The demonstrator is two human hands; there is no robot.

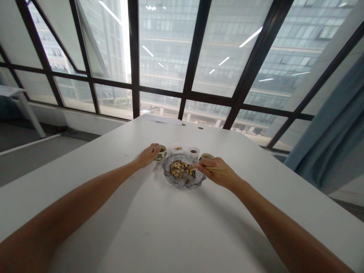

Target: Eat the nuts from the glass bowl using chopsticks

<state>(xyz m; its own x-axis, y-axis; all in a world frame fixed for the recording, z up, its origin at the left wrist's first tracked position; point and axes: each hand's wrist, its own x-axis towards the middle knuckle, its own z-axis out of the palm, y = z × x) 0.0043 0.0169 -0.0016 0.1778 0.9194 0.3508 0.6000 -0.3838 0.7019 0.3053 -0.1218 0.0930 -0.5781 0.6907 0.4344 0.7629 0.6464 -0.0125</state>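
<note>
A scalloped clear glass plate point(184, 185) sits on the white table and bears a spread of nuts and dark seeds point(179, 168). My left hand point(148, 154) is closed around the side of a small cup point(161, 152) with dark characters on it, left of the plate. My right hand point(214, 170) grips wooden chopsticks point(217, 169) over the plate's right rim; their tips are at the food and too small to make out. Just beyond this hand stands a second small cup point(207, 156), partly hidden by it.
Behind the plate stand two small white dishes, the left dish point(177, 145) with pale bits and the right dish point(194, 156) with dark bits. Papers point(160, 120) and a small brown object point(200, 128) lie at the table's far end. A blue curtain point(318, 151) hangs on the right.
</note>
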